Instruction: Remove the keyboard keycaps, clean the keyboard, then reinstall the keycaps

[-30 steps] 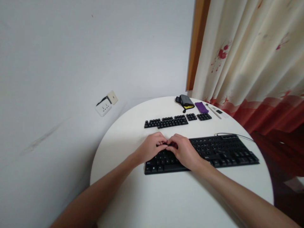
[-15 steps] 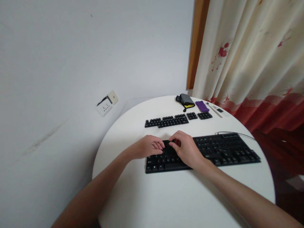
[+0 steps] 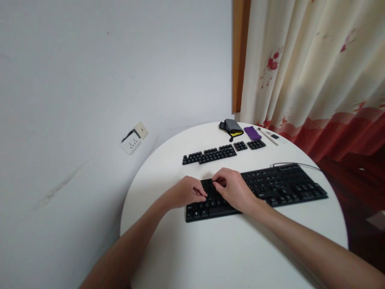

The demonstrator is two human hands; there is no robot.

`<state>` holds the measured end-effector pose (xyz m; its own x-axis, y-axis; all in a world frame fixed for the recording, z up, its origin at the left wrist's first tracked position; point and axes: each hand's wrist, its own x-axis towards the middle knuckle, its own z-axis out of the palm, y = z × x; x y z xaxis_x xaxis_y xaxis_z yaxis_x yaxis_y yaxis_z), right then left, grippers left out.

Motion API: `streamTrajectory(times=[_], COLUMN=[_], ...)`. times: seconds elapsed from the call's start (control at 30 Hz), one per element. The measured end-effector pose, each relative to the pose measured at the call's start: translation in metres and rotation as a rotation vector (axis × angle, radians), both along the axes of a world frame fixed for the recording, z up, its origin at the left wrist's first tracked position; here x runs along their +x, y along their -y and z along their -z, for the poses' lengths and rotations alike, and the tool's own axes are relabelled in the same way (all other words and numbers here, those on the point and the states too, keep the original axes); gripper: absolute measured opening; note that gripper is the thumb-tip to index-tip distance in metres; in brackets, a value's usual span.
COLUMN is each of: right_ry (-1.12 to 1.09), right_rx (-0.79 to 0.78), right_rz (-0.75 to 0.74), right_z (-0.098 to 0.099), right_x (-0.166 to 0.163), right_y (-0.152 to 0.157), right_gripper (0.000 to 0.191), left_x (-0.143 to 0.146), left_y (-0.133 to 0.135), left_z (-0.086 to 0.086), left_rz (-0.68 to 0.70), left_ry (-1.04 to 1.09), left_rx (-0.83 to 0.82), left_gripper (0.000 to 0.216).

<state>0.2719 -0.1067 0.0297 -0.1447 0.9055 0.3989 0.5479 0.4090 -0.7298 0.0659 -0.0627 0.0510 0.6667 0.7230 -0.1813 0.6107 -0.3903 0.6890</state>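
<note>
A black keyboard (image 3: pixel 279 186) lies across the round white table (image 3: pixel 228 253). My left hand (image 3: pixel 185 192) rests at the keyboard's left end, knuckles up and fingers curled in, with nothing showing in them. My right hand (image 3: pixel 236 190) lies over the keyboard's left part. Its thumb and forefinger are pinched together on a keycap in the upper rows. Beyond the keyboard, rows of loose black keycaps (image 3: pixel 210 154) are laid out on the table, with two smaller groups (image 3: pixel 249 145) to their right.
At the table's far edge lie a grey and yellow pouch (image 3: pixel 231 127), a purple cloth (image 3: pixel 252 133) and a thin white tool (image 3: pixel 267 137). The keyboard's cable (image 3: pixel 303 165) runs off to the right. A wall socket (image 3: pixel 134 137) is at left, a curtain (image 3: pixel 313 76) behind.
My hands have come apart: the left slid back toward the keyboard's left end, and the right stays pinched over the upper keys. The view shifted slightly.
</note>
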Motion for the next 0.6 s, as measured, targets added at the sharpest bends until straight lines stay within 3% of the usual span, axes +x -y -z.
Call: streamTrajectory(times=[0.27, 0.4, 0.6], right_ry=[-0.025, -0.007, 0.042], right_rx=[-0.067, -0.117, -0.187], right_rz=[-0.034, -0.051, -0.077], right_z=[0.0016, 0.0008, 0.0033], right_x=[-0.0008, -0.0018, -0.0032], right_y=[0.0015, 0.0032, 0.0046], right_gripper=[0.012, 0.011, 0.010], left_x=[0.0040, 0.0044, 0.0064], left_y=[0.0057, 0.0023, -0.0008], left_z=[0.0012, -0.0003, 0.0043], left_rz=[0.070, 0.067, -0.068], left_ry=[-0.031, -0.014, -0.044], left_rx=[0.180, 0.135, 0.072], left_gripper=[0.008, 0.012, 0.007])
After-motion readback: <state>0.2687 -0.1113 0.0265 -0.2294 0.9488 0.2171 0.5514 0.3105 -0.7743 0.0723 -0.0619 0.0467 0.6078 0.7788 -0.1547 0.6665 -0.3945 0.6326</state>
